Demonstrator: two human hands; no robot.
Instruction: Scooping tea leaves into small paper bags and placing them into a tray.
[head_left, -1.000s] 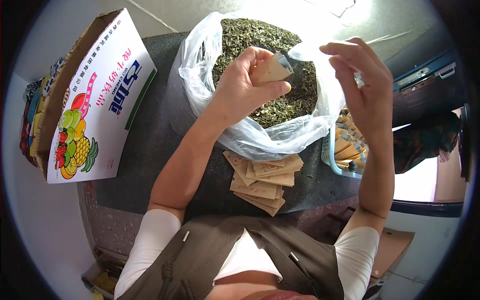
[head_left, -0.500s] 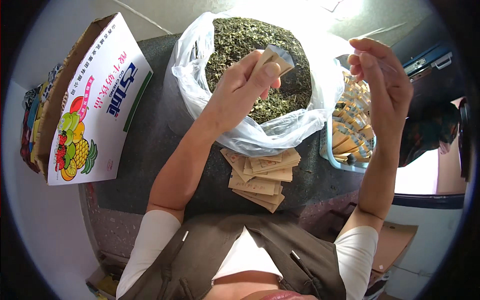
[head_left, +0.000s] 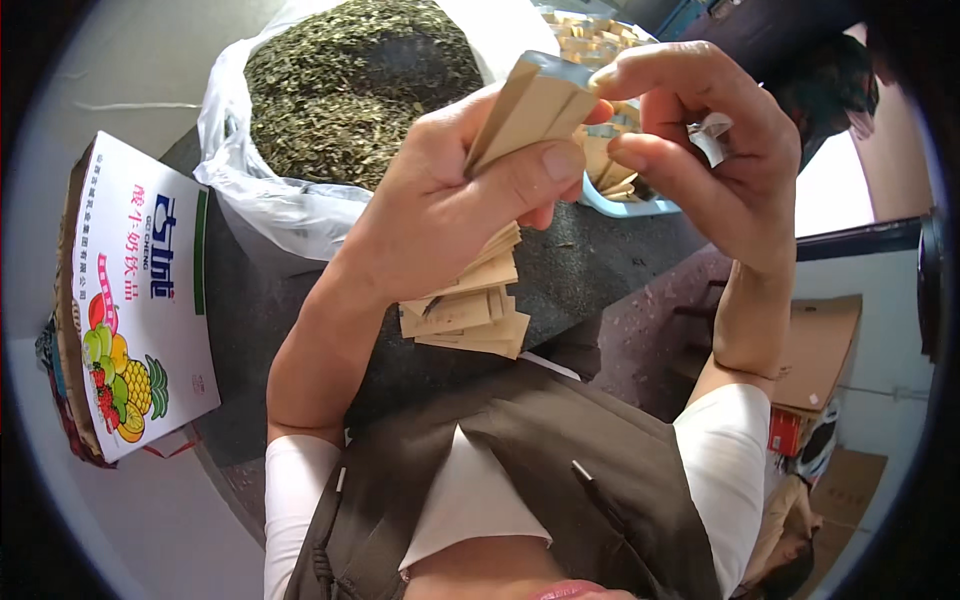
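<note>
My left hand grips a small brown kraft paper bag upright, thumb across its front. The silvery lining shows at the bag's top edge. My right hand is beside that top edge, its index fingertip at the bag's upper corner and its thumb held apart below. A small clear, shiny thing is tucked in its curled fingers; its kind cannot be made out. Behind the hands, a white plastic bag stands full of dried green leaves. Flat kraft paper bags lie stacked below my left hand.
A light blue basket at the far right holds several kraft bags. At the left stands a white printed carton with fruit pictures. All rest on a dark tabletop. Another person shows at the lower right rim.
My left hand has brought the kraft bag away from the leaves, nearer to me. My right hand has come in from the right to the bag's top. The view has shifted.
</note>
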